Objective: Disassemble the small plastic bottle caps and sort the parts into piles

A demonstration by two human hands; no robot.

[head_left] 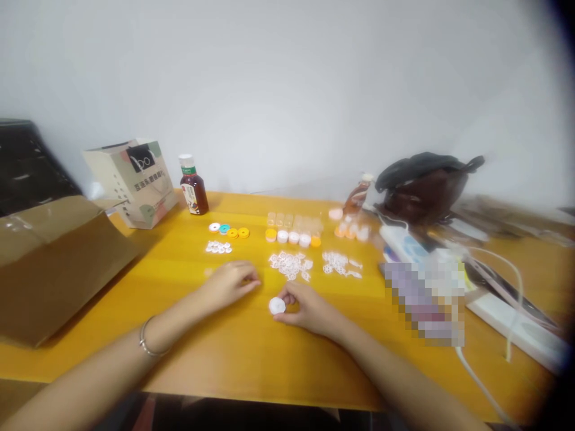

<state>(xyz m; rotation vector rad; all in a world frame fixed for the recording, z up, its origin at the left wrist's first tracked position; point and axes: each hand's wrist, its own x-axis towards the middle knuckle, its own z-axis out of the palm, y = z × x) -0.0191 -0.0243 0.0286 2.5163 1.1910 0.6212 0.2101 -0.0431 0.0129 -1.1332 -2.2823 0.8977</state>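
My right hand (303, 305) pinches a small white round piece, like a bottle cap (277, 306), by its edge just above the table. To its left, my left hand (233, 281) has thumb and fingertips drawn together; anything between them is too small or blurred to make out. Beyond the left hand lie several tiny white pieces (218, 246) and a row of white, teal and yellow rings (232, 232). Past the right hand are two loose piles of flat white cut-out pieces, a larger pile (290, 265) and a smaller pile (339, 264).
Yellow and white round caps (293, 238) stand in a row before clear containers (287, 220). Blurred orange-and-white pieces (353, 231) sit farther right. A cardboard box (67, 257), paper bag (139, 182) and drink bottle (193, 188) stand left. A dark bag (422, 185) and power strip (516, 329) lie right.
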